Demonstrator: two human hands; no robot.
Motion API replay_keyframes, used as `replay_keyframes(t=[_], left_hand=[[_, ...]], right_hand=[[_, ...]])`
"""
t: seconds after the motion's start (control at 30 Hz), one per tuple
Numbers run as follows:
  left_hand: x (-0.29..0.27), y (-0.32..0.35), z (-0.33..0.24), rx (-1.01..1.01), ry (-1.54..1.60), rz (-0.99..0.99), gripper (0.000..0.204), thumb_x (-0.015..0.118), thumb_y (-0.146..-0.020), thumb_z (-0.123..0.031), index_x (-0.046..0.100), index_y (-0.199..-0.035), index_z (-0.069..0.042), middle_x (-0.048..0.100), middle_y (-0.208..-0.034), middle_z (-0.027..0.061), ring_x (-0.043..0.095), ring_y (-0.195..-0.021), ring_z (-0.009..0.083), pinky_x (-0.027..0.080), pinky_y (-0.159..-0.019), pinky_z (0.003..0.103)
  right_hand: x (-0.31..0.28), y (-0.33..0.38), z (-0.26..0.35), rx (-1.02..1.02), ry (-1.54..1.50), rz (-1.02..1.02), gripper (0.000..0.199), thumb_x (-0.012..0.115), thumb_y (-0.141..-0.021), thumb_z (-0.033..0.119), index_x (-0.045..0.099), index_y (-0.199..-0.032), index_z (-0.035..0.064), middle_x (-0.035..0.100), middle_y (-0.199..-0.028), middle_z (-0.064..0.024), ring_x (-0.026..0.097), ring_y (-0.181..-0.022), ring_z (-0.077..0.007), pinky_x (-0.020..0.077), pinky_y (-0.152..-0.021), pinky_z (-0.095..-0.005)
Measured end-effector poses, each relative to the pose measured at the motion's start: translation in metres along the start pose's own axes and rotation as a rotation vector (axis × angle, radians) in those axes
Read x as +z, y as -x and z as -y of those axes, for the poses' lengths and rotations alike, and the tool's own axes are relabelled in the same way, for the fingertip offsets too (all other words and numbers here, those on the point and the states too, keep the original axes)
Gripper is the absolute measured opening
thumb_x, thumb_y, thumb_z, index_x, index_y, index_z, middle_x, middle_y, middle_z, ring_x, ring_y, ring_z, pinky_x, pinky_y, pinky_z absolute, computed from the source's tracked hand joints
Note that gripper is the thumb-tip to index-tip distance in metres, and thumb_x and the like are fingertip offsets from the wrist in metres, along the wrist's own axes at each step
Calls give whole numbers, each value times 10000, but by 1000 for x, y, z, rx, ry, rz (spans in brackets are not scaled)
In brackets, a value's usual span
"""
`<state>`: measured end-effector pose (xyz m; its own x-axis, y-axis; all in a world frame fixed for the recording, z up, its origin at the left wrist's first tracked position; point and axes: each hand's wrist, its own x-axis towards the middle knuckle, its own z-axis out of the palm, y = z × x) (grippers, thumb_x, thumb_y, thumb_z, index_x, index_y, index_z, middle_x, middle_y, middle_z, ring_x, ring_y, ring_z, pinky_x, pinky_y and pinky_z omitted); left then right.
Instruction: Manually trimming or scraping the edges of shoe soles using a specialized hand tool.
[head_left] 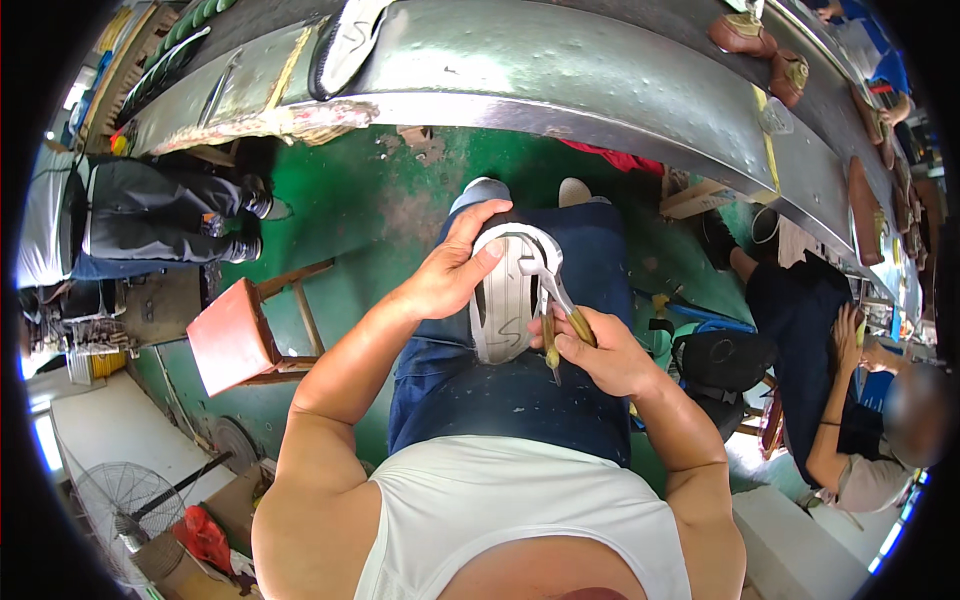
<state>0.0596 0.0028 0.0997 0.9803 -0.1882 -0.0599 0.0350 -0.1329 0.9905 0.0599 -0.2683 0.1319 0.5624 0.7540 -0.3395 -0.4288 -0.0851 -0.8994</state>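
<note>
A pale grey and white lasted shoe (pixel 505 315) rests across my lap, its underside facing up with a dark curved mark near the lower end. My left hand (pixel 455 272) is closed around the rounded far end, thumb over the edge. Lasting pincers (pixel 551 272) with yellowish handles are in my right hand (pixel 608 352), fingers wrapped about the grips. Their metal jaws touch or nearly touch the shoe's upper right edge; whether they pinch the material I cannot tell.
Beyond my knees runs a metal-edged bench (pixel 560 110) carrying a similar pale shoe (pixel 350 45) and brown shoes (pixel 742 36). A pinkish stool (pixel 232 338) stands left, a wire fan (pixel 130 515) lower left. One person (pixel 800 340) sits at right; another (pixel 150 210) is at left.
</note>
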Motion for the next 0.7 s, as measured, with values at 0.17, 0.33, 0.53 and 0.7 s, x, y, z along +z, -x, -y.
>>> replay_keyframes(t=[0.17,0.33,0.53,0.7], left_hand=[[-16,10,-6,-13,-130,-19,465,523,-1059,-248,406,-1487,-106,542,-1335,75,518,-1199,156,401,-1067,323],[-20,11,16,53,-65,-57,415,530,-1047,-152,465,-1453,-96,533,-1358,69,513,-1219,152,404,-1064,318],[-23,10,28,41,36,-56,417,546,-1030,-105,487,-1443,-95,512,-1398,69,489,-1266,154,388,-1084,318],[-24,19,34,24,118,-70,431,564,-1017,-92,493,-1443,-98,523,-1392,58,499,-1250,149,391,-1082,314]], right_hand=[[-1,-17,8,85,48,66,325,572,-1019,234,576,-1236,-7,660,-972,-76,616,-825,-134,526,-747,-325],[-2,-36,-18,68,454,-64,310,600,-995,191,571,-1218,-21,667,-920,-135,653,-751,-199,536,-710,-365],[-2,-49,-53,-241,722,-227,309,608,-963,133,553,-1225,-22,657,-983,-218,668,-854,-388,535,-772,-416],[14,-32,-8,-166,1059,-170,252,591,-935,83,517,-1144,-37,617,-994,-253,638,-852,-450,518,-765,-502]])
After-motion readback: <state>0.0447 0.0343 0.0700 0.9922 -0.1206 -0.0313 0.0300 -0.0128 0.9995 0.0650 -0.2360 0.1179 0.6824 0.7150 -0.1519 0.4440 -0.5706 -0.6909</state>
